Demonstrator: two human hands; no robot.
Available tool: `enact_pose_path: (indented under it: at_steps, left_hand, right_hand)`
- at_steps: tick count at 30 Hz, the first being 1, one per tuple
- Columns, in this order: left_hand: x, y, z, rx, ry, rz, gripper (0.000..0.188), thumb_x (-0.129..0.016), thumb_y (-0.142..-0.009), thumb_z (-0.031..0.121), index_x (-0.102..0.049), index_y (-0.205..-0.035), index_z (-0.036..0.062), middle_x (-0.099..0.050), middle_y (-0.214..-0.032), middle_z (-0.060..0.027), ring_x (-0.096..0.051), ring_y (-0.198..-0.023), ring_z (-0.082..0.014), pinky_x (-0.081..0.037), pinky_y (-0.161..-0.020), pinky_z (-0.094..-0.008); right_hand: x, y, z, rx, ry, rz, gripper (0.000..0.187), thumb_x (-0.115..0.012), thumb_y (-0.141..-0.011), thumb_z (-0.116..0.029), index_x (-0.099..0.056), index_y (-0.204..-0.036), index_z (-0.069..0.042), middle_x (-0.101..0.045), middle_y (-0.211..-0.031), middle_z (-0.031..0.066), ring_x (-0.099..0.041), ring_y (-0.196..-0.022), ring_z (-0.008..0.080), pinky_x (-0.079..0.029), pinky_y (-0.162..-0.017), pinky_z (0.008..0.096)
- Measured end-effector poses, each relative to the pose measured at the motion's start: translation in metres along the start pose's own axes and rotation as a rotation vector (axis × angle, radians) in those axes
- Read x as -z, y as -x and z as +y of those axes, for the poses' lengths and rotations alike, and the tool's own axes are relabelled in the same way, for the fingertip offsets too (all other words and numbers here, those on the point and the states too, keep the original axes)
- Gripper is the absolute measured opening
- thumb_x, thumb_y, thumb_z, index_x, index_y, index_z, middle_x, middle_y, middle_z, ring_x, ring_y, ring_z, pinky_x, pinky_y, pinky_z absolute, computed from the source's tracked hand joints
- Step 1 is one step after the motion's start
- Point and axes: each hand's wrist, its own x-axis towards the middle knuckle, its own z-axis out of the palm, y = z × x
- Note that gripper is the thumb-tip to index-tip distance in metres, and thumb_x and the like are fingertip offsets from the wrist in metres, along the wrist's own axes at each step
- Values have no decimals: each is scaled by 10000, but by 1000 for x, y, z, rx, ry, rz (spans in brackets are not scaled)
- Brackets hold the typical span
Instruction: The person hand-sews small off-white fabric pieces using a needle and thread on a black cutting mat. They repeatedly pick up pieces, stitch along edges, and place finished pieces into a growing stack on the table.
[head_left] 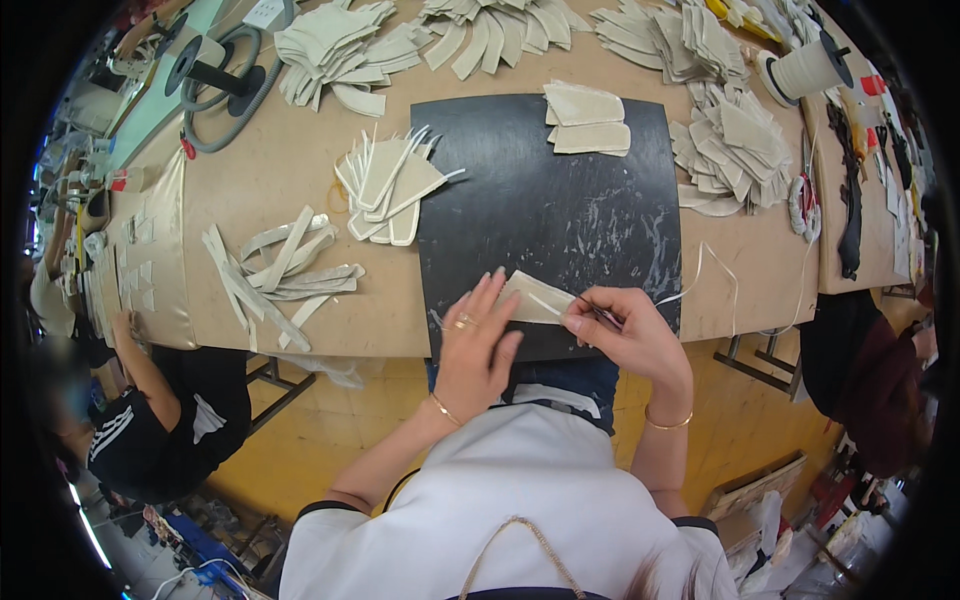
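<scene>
A beige fabric-like piece (535, 290) lies at the near edge of a black board (560, 210). My left hand (475, 340) rests on its left end, fingers stretched out and lying flat, thumb apart. Over the right end, my right hand (630, 335) is closed, thumb and fingers pinching a narrow white strip (545, 304) that lies along the piece. A thin dark tool, perhaps small snips, shows within the right hand; its kind is partly hidden. A white cord (700, 270) trails from beside the right hand across the board's right edge.
Two beige pieces (590, 138) sit at the board's far edge. Pieces with white edging (390, 190) overlap its left side. Loose strips (280, 265) lie farther left. Piles of pieces (735, 140) and a spool (805, 72) stand right. A co-worker (150, 410) sits at left.
</scene>
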Motion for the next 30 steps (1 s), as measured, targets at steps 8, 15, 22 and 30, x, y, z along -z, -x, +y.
enact_pose_path:
  at_steps: [8, 15, 22, 30]
  left_hand:
    - [22, -24, -2, 541, 1108, 43, 207, -741, -881, 81, -711, -1081, 40, -595, -1035, -19, -478, -799, -39, -379, -661, -172]
    - [9, -34, -8, 472, 719, 128, 100, -775, -831, 96, -738, -917, 60, -598, -1030, -21, -490, -804, -78, -394, -669, -240]
    - [-10, -45, -14, 301, 194, 340, 78, -792, -778, 119, -758, -839, 85, -572, -976, -58, -501, -881, -217, -420, -767, -351]
    - [-20, -46, -17, 257, 64, 385, 72, -789, -780, 125, -748, -833, 99, -573, -975, -57, -498, -900, -236, -411, -774, -363]
  right_hand:
    - [-11, -11, -15, 66, 25, -40, 246, -702, -897, -211, -692, -923, 33, -589, -662, 38, -438, -592, 87, -367, -540, 277]
    - [-14, -12, -7, 20, 77, 40, 244, -700, -887, -226, -707, -902, 17, -626, -637, 88, -527, -571, 145, -419, -556, 309]
    - [-30, -18, -3, -135, 396, 284, 303, -670, -880, -295, -721, -885, 3, -649, -637, 150, -648, -603, 332, -484, -596, 405]
    - [-40, -22, -7, -208, 471, 338, 275, -671, -865, -284, -726, -878, -15, -666, -637, 135, -673, -623, 341, -513, -616, 415]
